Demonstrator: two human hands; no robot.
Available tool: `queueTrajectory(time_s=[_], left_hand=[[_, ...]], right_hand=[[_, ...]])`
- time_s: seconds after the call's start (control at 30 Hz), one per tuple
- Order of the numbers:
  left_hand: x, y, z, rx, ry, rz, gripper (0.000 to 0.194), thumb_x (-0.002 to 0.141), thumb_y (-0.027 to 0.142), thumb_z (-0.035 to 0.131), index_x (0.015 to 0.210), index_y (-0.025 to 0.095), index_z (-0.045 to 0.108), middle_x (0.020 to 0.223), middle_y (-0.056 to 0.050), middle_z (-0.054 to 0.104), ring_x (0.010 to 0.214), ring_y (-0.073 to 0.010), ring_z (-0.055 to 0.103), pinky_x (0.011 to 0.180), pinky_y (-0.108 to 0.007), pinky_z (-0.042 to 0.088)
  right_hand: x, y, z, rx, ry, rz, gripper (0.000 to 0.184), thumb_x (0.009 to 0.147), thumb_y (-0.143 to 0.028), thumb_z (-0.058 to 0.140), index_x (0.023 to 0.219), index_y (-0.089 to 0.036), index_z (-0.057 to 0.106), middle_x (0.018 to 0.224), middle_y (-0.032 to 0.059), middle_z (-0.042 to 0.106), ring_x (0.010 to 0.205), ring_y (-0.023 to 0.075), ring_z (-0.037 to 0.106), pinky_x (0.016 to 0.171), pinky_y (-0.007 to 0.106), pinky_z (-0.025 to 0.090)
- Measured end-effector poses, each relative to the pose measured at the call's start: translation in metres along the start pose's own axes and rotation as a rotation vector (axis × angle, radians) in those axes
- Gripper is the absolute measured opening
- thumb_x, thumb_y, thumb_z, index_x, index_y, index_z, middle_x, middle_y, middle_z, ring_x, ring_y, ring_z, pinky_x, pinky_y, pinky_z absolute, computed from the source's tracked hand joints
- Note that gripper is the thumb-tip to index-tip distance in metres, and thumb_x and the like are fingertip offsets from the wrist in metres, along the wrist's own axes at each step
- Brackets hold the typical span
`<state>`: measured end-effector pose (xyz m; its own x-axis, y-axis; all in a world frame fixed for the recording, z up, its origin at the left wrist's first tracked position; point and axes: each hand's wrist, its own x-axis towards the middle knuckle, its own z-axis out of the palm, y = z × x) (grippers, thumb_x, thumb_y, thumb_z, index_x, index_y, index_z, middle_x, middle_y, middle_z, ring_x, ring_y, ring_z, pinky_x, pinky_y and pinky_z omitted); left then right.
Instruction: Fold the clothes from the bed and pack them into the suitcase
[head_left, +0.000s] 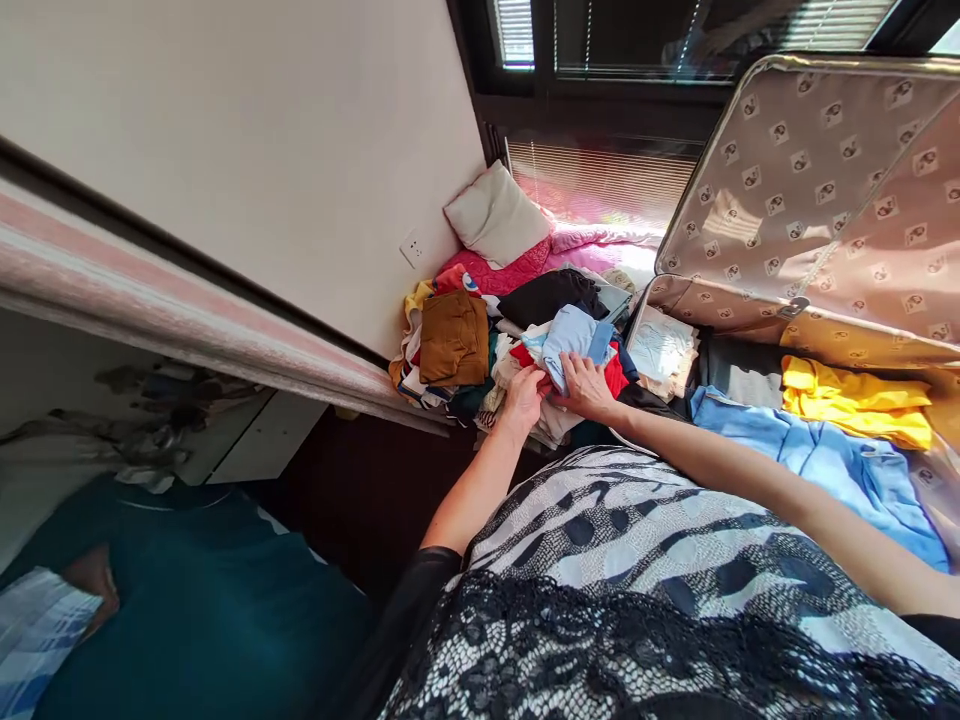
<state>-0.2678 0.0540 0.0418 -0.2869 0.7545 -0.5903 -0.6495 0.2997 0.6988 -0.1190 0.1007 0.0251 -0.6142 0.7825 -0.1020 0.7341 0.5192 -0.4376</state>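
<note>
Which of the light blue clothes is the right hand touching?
The folded light-blue cloth on the clothes pile: the right hand lies on its near edge. The wider light-blue garment lies in the suitcase, with no hand on it.

Bare forearms (480, 482) stretched forward, left hand (527, 393) curled, right hand (589, 388) palm down, close together

Sunlight through blinds (600, 180) left of the suitcase (817, 190), glare on bedding (604, 237) beside it, dim floor (360, 490) farther left; edges stretched
</note>
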Motion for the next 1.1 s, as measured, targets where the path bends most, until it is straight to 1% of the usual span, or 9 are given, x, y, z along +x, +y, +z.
queueTrajectory(time_s=[0.1, 0.17, 0.23, 0.3, 0.4, 0.57, 0.7, 0.87, 1.1], left_hand=[[0.000, 0.005, 0.003, 0.029, -0.094, -0.005, 0.018, 0.076, 0.012, 0.077, 0.094, 0.016, 0.074, 0.086, -0.004, 0.076, 0.081, -0.0150, 0.069, 0.080, -0.027, 0.051], [0.002, 0.010, 0.006, 0.046, -0.160, 0.000, 0.023, 0.079, 0.014, 0.079, 0.101, 0.017, 0.076, 0.098, -0.007, 0.080, 0.087, -0.0158, 0.072, 0.082, -0.028, 0.052], [0.004, 0.015, 0.009, 0.060, -0.235, 0.006, 0.027, 0.081, 0.017, 0.081, 0.107, 0.017, 0.077, 0.108, -0.009, 0.082, 0.094, -0.0177, 0.074, 0.085, -0.029, 0.053], [0.006, 0.020, 0.010, 0.061, -0.307, 0.013, 0.029, 0.082, 0.020, 0.084, 0.111, 0.018, 0.078, 0.115, -0.011, 0.082, 0.102, -0.0208, 0.075, 0.088, -0.031, 0.054], [0.007, 0.026, 0.004, 0.057, -0.348, 0.022, 0.031, 0.081, 0.024, 0.086, 0.111, 0.020, 0.078, 0.114, -0.012, 0.082, 0.106, -0.0229, 0.077, 0.088, -0.031, 0.056], [0.007, 0.034, -0.022, 0.040, -0.268, 0.036, 0.033, 0.078, 0.024, 0.086, 0.109, 0.019, 0.076, 0.107, -0.009, 0.083, 0.093, -0.0171, 0.078, 0.081, -0.026, 0.058], [0.001, 0.035, -0.038, 0.023, -0.160, 0.016, 0.026, 0.078, 0.021, 0.082, 0.103, 0.018, 0.075, 0.100, -0.008, 0.082, 0.085, -0.0153, 0.078, 0.074, -0.023, 0.059], [-0.010, 0.028, -0.030, -0.003, -0.049, -0.022, 0.014, 0.084, 0.015, 0.073, 0.098, 0.018, 0.076, 0.096, -0.008, 0.082, 0.082, -0.0153, 0.077, 0.070, -0.022, 0.060], [-0.026, 0.014, -0.007, 0.024, -0.018, -0.063, 0.015, 0.093, 0.014, 0.065, 0.099, 0.017, 0.078, 0.099, -0.009, 0.082, 0.083, -0.0160, 0.076, 0.072, -0.025, 0.060]], right_hand=[[0.014, 0.007, -0.004, 0.325, 0.051, 0.160, 0.059, 0.085, -0.034, 0.072, 0.139, -0.010, 0.066, 0.149, 0.0279, 0.063, 0.131, 0.0422, 0.058, 0.115, 0.057, 0.045], [0.026, 0.018, -0.012, 0.506, 0.093, 0.225, 0.038, 0.082, -0.029, 0.066, 0.117, -0.013, 0.072, 0.122, 0.0206, 0.074, 0.115, 0.0353, 0.065, 0.108, 0.048, 0.050], [0.036, 0.030, -0.022, 0.606, 0.123, 0.260, 0.024, 0.082, -0.032, 0.062, 0.098, -0.017, 0.069, 0.098, 0.0128, 0.075, 0.096, 0.0288, 0.067, 0.095, 0.042, 0.055], [0.041, 0.044, -0.035, 0.722, 0.176, 0.305, 0.022, 0.081, -0.037, 0.058, 0.090, -0.018, 0.064, 0.087, 0.0078, 0.072, 0.084, 0.0244, 0.066, 0.083, 0.037, 0.056], [0.037, 0.068, -0.063, 0.909, 0.316, 0.371, 0.030, 0.078, -0.042, 0.058, 0.096, -0.020, 0.063, 0.086, 0.0042, 0.072, 0.081, 0.0216, 0.067, 0.079, 0.035, 0.059], [-0.018, 0.134, -0.128, 1.546, 0.669, 0.425, 0.043, 0.058, -0.030, 0.080, 0.099, -0.021, 0.067, 0.089, 0.0032, 0.077, 0.087, 0.0243, 0.074, 0.087, 0.041, 0.065], [-0.101, 0.197, -0.166, 1.545, 0.850, 0.542, 0.034, 0.064, -0.028, 0.080, 0.095, -0.022, 0.066, 0.091, 0.0051, 0.079, 0.094, 0.0280, 0.077, 0.091, 0.047, 0.067], [-0.175, 0.249, -0.160, 1.422, 0.871, 0.763, 0.028, 0.071, -0.026, 0.077, 0.095, -0.026, 0.064, 0.087, 0.0038, 0.077, 0.094, 0.0236, 0.077, 0.091, 0.043, 0.067], [-0.177, 0.263, -0.117, 1.446, 0.761, 0.860, 0.013, 0.077, -0.022, 0.068, 0.085, -0.025, 0.058, 0.072, 0.0024, 0.072, 0.084, 0.0219, 0.075, 0.091, 0.041, 0.065]])
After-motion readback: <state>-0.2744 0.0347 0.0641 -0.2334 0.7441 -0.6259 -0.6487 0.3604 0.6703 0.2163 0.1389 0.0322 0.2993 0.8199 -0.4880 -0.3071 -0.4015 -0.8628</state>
